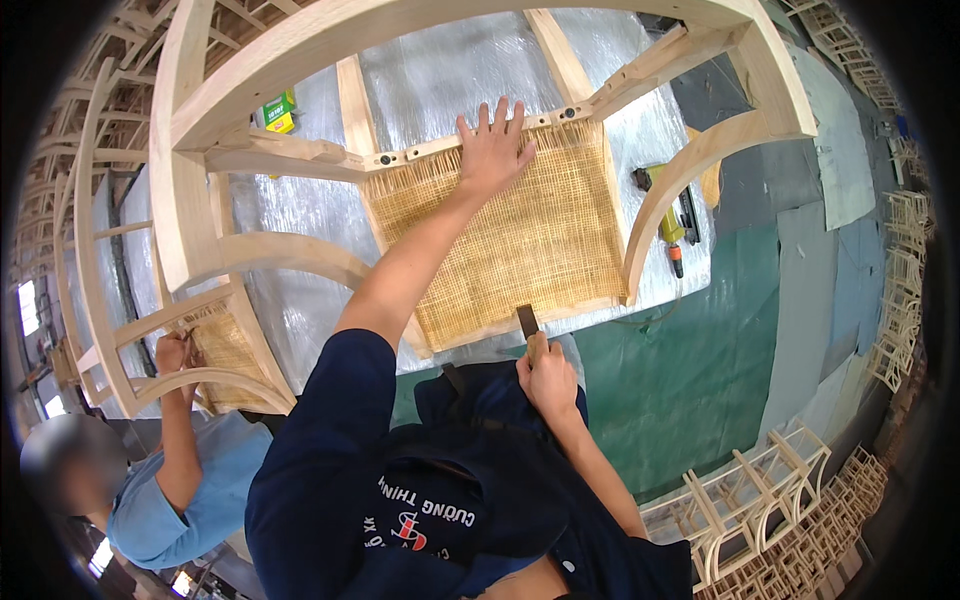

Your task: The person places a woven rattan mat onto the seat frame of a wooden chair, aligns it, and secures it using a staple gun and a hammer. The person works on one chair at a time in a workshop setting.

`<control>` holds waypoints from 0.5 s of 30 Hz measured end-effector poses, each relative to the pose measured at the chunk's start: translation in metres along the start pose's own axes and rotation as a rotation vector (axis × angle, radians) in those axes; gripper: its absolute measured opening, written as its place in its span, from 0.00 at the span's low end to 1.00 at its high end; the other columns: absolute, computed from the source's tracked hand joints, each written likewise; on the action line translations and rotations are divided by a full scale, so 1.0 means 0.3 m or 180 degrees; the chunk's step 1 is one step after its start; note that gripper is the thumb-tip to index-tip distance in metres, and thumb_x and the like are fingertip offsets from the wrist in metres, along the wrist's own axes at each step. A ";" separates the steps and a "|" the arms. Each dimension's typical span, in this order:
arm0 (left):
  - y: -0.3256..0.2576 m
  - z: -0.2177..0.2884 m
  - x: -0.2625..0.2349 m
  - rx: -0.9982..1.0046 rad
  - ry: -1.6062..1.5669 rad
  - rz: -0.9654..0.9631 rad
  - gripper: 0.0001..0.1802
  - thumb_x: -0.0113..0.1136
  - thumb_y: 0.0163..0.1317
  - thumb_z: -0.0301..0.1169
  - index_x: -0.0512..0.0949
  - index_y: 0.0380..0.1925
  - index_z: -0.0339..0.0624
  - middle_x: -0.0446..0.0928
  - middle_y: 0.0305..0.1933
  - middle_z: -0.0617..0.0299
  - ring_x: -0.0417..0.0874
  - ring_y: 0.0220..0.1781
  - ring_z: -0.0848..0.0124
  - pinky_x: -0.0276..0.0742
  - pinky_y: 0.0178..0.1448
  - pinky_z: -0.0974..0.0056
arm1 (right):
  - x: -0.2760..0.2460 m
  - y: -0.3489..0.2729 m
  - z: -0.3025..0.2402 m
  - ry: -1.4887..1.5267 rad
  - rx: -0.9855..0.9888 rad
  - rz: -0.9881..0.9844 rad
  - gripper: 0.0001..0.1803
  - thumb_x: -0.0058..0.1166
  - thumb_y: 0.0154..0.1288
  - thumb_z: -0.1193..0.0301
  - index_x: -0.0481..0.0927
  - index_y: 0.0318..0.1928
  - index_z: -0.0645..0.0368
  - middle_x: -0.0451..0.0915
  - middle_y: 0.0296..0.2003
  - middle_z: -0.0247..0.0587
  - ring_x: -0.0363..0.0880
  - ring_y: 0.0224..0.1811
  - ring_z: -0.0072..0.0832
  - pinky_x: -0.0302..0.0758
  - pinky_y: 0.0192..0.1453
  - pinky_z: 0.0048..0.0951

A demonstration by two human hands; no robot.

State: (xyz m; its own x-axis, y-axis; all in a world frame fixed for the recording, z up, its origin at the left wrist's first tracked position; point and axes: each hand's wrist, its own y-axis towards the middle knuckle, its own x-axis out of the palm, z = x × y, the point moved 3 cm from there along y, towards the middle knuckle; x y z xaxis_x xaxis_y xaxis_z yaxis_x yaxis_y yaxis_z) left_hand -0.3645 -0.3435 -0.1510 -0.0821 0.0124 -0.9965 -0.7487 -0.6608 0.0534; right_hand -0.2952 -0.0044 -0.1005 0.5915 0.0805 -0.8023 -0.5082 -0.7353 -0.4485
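A pale wooden chair frame (290,72) stands upside down or tipped before me, with woven cane webbing (510,240) across its seat. My left hand (490,155) is open, fingers spread, its palm on the webbing near the far rail (440,146). Loose strand ends fringe the webbing along that rail, and dark bolt holes show in the wood. Near my body, my right hand (552,383) is closed round the wooden handle of a flat-bladed chisel (527,319). The dark blade points away from me, its tip at the webbed panel's near edge.
A yellow-green air stapler (668,210) lies to the right on the plastic-wrapped table (640,130). Behind the frame at left is a yellow-green box (278,112). A co-worker in a blue shirt (185,490) handles another webbed frame (230,350). More frames (745,490) stand at lower right.
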 end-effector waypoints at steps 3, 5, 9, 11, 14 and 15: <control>0.020 -0.008 0.012 -0.0012 -0.0081 -0.0383 0.36 0.36 0.77 0.57 0.63 0.73 0.44 0.71 0.68 0.53 0.72 0.67 0.55 0.64 0.66 0.39 | 0.000 0.002 -0.003 -0.0020 -0.0081 0.0037 0.22 0.61 0.62 0.68 0.73 0.54 0.63 0.79 0.32 0.59 0.83 0.29 0.58 0.82 0.30 0.54; 0.019 -0.014 0.014 0.0060 -0.0167 -0.0411 0.34 0.38 0.77 0.56 0.68 0.69 0.42 0.77 0.60 0.53 0.78 0.60 0.57 0.68 0.62 0.43 | -0.007 0.003 -0.009 -0.0049 -0.0171 0.0092 0.21 0.60 0.63 0.68 0.71 0.52 0.64 0.78 0.31 0.58 0.83 0.26 0.56 0.82 0.27 0.52; 0.032 -0.028 0.012 0.0132 -0.0319 -0.0107 0.31 0.40 0.77 0.55 0.74 0.61 0.40 0.80 0.53 0.51 0.82 0.53 0.57 0.72 0.59 0.48 | -0.016 0.009 -0.017 -0.0102 -0.0136 0.0028 0.20 0.61 0.62 0.68 0.70 0.50 0.63 0.78 0.31 0.57 0.83 0.26 0.56 0.83 0.27 0.51; 0.032 -0.029 0.020 0.0094 -0.0381 -0.0197 0.30 0.40 0.78 0.54 0.77 0.57 0.40 0.81 0.51 0.49 0.83 0.51 0.56 0.73 0.60 0.49 | -0.019 0.012 -0.020 -0.0101 -0.0127 -0.0038 0.20 0.61 0.62 0.68 0.70 0.50 0.63 0.77 0.31 0.57 0.83 0.26 0.55 0.83 0.27 0.51; 0.054 -0.037 0.028 0.0071 -0.0444 -0.0290 0.30 0.39 0.78 0.54 0.79 0.51 0.39 0.82 0.50 0.48 0.85 0.49 0.54 0.73 0.63 0.49 | -0.020 0.018 -0.022 -0.0163 -0.0108 -0.0078 0.20 0.61 0.62 0.68 0.70 0.49 0.62 0.77 0.31 0.57 0.83 0.26 0.55 0.83 0.27 0.51; 0.059 -0.038 0.030 0.0084 -0.0494 -0.0291 0.30 0.38 0.78 0.54 0.80 0.50 0.39 0.82 0.49 0.47 0.85 0.49 0.53 0.73 0.64 0.48 | -0.020 0.020 -0.025 -0.0143 -0.0116 -0.0101 0.19 0.61 0.62 0.68 0.70 0.49 0.62 0.77 0.31 0.57 0.83 0.25 0.55 0.83 0.27 0.51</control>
State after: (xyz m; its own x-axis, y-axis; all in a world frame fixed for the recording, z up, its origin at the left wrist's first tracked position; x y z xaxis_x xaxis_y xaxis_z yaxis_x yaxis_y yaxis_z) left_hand -0.3710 -0.3637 -0.1598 -0.1118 0.1886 -0.9757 -0.7746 -0.6316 -0.0334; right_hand -0.2971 -0.0142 -0.0955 0.5778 0.1339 -0.8051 -0.4659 -0.7559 -0.4600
